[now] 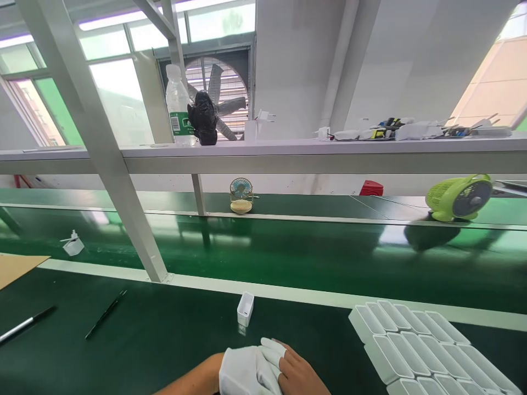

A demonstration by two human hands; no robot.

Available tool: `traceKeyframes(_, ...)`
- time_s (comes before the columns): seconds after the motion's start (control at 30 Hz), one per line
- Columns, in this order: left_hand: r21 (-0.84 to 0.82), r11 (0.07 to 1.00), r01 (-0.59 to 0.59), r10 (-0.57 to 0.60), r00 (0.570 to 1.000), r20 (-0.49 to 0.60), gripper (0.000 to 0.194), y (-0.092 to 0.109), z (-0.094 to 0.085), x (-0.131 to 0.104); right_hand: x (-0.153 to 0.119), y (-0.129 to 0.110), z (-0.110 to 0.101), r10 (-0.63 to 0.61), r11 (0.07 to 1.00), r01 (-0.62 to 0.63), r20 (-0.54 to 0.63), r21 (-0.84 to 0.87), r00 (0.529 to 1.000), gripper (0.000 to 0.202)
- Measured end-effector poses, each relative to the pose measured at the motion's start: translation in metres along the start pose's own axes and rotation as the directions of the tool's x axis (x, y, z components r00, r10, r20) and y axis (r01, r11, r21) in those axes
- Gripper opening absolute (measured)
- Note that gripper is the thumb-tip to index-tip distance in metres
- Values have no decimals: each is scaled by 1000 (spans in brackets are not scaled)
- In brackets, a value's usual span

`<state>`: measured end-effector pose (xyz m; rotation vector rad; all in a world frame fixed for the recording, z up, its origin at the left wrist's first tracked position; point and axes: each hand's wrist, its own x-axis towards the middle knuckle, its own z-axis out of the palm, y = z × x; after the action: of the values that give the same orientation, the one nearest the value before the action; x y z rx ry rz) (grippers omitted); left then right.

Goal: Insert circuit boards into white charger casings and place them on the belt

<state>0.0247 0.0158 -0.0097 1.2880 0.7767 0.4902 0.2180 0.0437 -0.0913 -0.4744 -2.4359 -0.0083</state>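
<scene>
"White glove (236,366) on the left hand (256,370): position and state?" asks the first inspector.

"Low at centre, above the dark green worktop (185,329). Its covered fingers lie against the bare right hand (300,374); the two hands are pressed together. Whether either pinches anything cannot be told."

"Step in hand?"

"Judged to be a glove adjustment, fit unconfirmed. The next move would call for the hands to part, leaving the covered fingers free."

"Surroundings?"

"Just beyond the hands, apart from them, a small open-topped white box (244,316). To the right, rows of white rectangular containers (414,354). To the left, well apart, black tweezers (106,314); farther left, a slim silver-and-black pen-like tool (27,324). Past the worktop, a green conveyor belt (288,252)."
</scene>
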Motion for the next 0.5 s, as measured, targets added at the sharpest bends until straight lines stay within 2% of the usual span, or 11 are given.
traceKeyframes(0.1,-29,999,22,-21,999,37,33,-1,-1,0,1,3,-4,-38,999,37,20,39,999,62)
traceKeyframes(0.27,-89,995,55,-45,994,102,34,-6,1,-1,-1,13,-9,-86,996,79,154,49,984,42)
traceKeyframes(0.5,-147,986,79,-58,988,145,33,-11,2,4,-1,6,-3,1,1000,0,104,-12,995,55)
